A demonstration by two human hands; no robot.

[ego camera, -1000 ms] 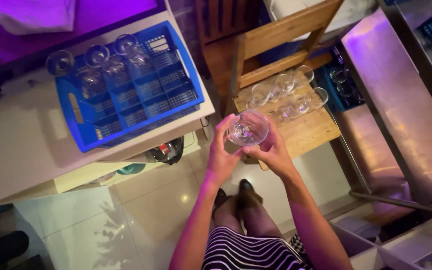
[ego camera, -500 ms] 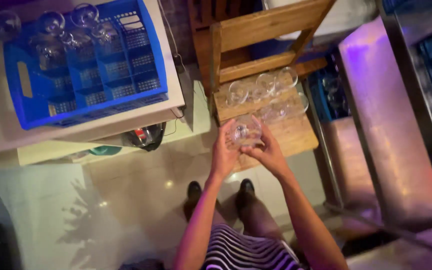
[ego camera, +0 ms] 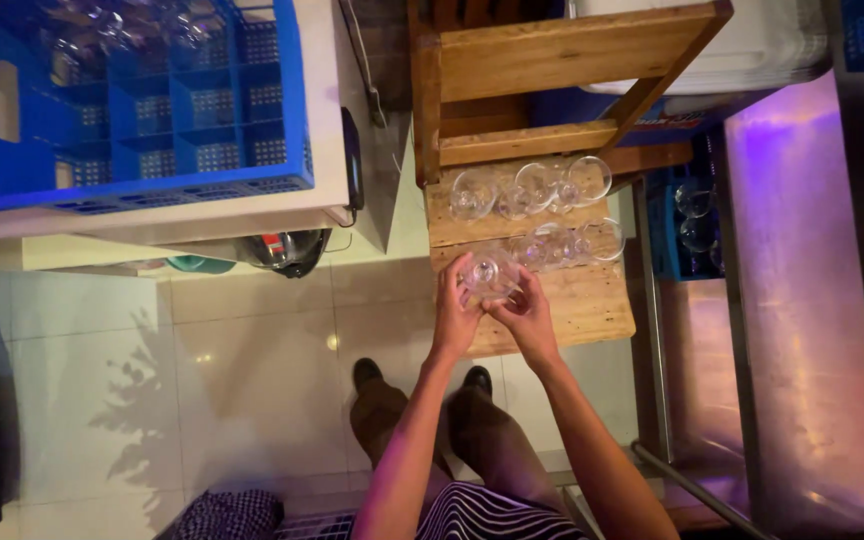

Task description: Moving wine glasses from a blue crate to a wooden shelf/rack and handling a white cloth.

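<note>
Both my hands hold one clear stemmed glass (ego camera: 492, 273) over the front part of a wooden chair seat (ego camera: 592, 305). My left hand (ego camera: 455, 310) grips its left side and my right hand (ego camera: 524, 312) cups it from the right and below. Just beyond it, several more clear glasses (ego camera: 532, 188) stand in two rows on the same seat. A blue compartment rack (ego camera: 142, 110) with a few glasses in its far cells sits on a white counter (ego camera: 327, 130) at the upper left.
The chair's wooden backrest (ego camera: 562, 60) rises behind the glasses. A steel counter (ego camera: 802, 300) runs down the right side, with a blue crate (ego camera: 687, 225) holding glasses beside it. White floor tiles (ego camera: 202, 400) lie to the left of my shoes (ego camera: 367, 375).
My hands have carried the glass lower and closer to the chair seat. My view has shifted right, so the blue rack has slid toward the upper left edge.
</note>
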